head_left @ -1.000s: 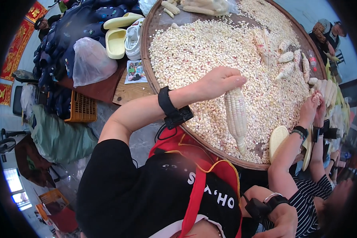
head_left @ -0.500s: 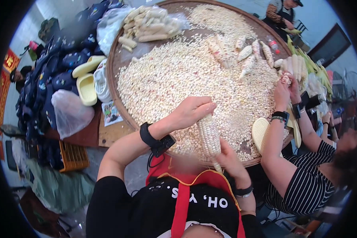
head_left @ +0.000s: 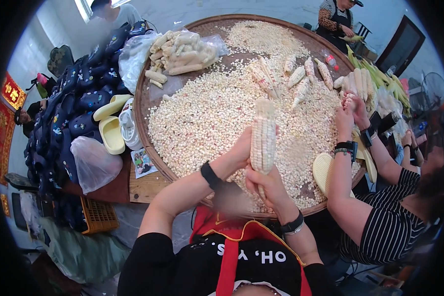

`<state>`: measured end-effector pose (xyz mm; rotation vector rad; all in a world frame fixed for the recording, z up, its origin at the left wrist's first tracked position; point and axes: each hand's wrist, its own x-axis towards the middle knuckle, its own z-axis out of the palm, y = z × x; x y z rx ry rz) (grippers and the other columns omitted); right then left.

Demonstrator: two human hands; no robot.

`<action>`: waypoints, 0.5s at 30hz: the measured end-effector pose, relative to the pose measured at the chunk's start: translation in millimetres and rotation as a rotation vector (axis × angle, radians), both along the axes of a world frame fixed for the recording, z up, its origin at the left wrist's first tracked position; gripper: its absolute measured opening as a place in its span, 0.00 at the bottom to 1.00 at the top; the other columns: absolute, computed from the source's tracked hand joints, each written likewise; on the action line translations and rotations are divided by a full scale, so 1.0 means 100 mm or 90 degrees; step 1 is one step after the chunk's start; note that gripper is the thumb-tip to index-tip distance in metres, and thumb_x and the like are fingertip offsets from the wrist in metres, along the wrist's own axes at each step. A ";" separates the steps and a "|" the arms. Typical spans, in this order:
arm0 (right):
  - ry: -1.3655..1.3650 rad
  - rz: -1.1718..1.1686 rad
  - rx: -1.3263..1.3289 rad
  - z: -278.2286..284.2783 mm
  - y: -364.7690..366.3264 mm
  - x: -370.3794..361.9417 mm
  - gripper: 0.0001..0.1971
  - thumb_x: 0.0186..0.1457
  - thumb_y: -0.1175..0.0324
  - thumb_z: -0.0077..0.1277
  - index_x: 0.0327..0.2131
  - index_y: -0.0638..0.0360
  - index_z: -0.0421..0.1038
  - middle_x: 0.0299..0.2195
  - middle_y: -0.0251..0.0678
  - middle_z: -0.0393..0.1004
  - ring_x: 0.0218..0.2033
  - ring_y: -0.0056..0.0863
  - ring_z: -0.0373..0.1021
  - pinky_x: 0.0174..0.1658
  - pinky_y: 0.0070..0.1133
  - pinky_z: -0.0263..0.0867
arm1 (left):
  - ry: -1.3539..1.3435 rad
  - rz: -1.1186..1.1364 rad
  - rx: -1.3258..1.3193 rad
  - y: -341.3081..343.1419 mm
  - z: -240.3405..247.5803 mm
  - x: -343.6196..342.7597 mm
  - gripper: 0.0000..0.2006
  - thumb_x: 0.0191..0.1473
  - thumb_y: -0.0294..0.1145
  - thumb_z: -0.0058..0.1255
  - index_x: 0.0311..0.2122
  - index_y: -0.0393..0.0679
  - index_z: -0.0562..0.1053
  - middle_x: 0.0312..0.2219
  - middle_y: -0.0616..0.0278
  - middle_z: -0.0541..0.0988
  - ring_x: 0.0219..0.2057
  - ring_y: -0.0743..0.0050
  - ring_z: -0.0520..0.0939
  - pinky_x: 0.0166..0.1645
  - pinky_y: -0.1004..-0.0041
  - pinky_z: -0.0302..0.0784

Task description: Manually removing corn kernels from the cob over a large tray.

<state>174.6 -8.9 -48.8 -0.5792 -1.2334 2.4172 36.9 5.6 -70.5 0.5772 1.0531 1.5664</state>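
An ear of pale corn [head_left: 263, 140] stands nearly upright over the near half of a round tray [head_left: 140, 106] spread with loose kernels [head_left: 207, 118]. Most of its kernels are on, and its upper tip looks bare. My left hand [head_left: 242, 148] wraps round the ear from the left and behind, so its fingers are mostly hidden. Lower down, my right hand [head_left: 271, 186] is closed about the butt and stalk, thumb across the front. Several partly stripped ears [head_left: 301, 91] lie farther back on the kernels.
Bare cobs [head_left: 185, 52] fill a clear plastic bag at the tray's far left. To the right, a co-worker's hands [head_left: 348, 111] hold another ear, beside yellow slippers [head_left: 324, 172]. Dark blue clogs [head_left: 91, 101] and a filled plastic bag [head_left: 96, 160] are piled at left.
My left hand has come down from the ear's top to its side, baring the tip. The ear now stands higher and straighter, my right hand still at its lower end.
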 end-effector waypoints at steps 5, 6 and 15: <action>0.053 -0.057 -0.091 0.09 0.37 -0.27 0.10 0.54 0.72 0.48 0.39 0.62 0.65 0.26 0.34 0.73 0.23 0.21 0.72 0.23 0.13 0.69 | -0.214 -0.112 0.081 0.02 -0.03 -0.13 0.18 0.57 0.41 0.42 0.47 0.40 0.68 0.41 0.57 0.76 0.35 0.73 0.77 0.39 0.80 0.73; 0.105 -0.044 -0.143 0.00 0.50 -0.32 0.09 0.54 0.72 0.49 0.39 0.62 0.66 0.27 0.35 0.73 0.24 0.21 0.72 0.23 0.14 0.70 | -0.369 -0.267 0.243 0.13 -0.45 -0.24 0.18 0.57 0.41 0.42 0.48 0.40 0.67 0.41 0.58 0.76 0.36 0.73 0.77 0.37 0.82 0.72; 0.063 -0.191 -0.053 -0.10 0.96 -0.30 0.10 0.53 0.75 0.49 0.40 0.63 0.64 0.32 0.38 0.74 0.32 0.23 0.73 0.33 0.17 0.73 | 0.126 0.023 -0.007 -0.38 0.23 -0.04 0.15 0.54 0.35 0.47 0.47 0.43 0.69 0.37 0.66 0.77 0.37 0.80 0.76 0.39 0.79 0.68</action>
